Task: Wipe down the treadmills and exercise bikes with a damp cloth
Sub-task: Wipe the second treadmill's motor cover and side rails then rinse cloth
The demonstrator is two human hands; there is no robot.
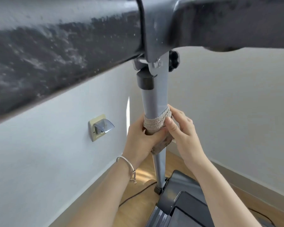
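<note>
Cloth [156, 119] is wrapped round the treadmill post [154, 102] mid-frame — left hand [143, 140] clamped on it, right hand [180, 128] pinching the other end. I'd keep it snug and slide down toward the base — slowly.

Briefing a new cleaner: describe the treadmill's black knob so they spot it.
Follow the grey post up from the cloth to the bracket under the handrail. The black knob sticks out on its right; unlike the smooth black collar beside it, its edge is lobed.
</note>
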